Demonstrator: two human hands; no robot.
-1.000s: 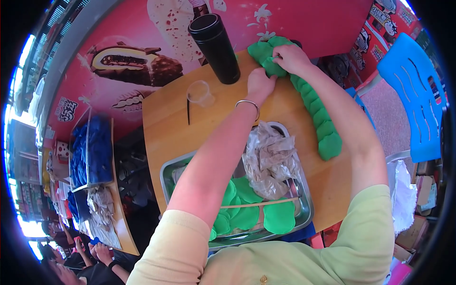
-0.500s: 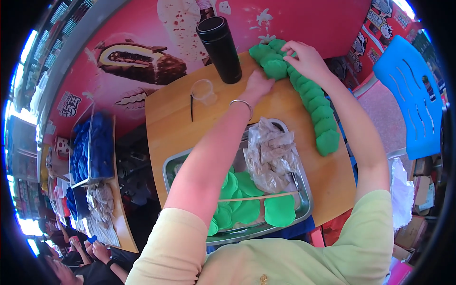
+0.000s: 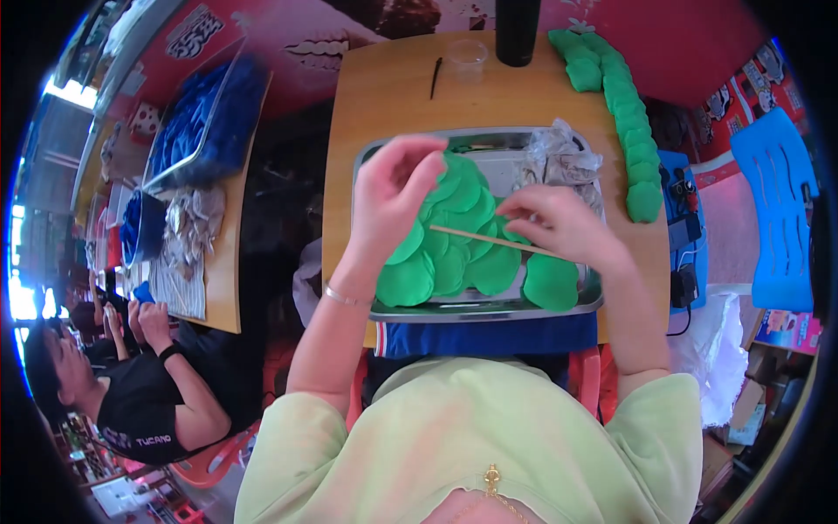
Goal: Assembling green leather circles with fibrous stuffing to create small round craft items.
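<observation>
My left hand (image 3: 397,188) hangs over the left part of a metal tray (image 3: 367,157), fingers curved, thumb apart from them and nothing visible in its grasp. Beneath it are overlapping green petal-shaped pieces (image 3: 454,262). Over the tray's right part, my right hand (image 3: 559,223) has bent fingers apart, its fingertips close to the green pieces; I cannot tell whether they touch. A thin wooden stick (image 3: 480,236) lies across the pile, passing under this hand. Crumpled clear plastic (image 3: 559,153) fills the tray's far right corner.
A row of overlapping green pieces (image 3: 633,131) runs along the table's right side. At the far edge stand a black tumbler (image 3: 517,35) and a clear cup (image 3: 467,54). A blue chair (image 3: 772,210) is at right. To the left, another person (image 3: 166,393) sits by blue pieces (image 3: 196,122).
Both hands have left the green row at the table's far right and come back over the tray. The view has shifted, bringing the tray to the middle.
</observation>
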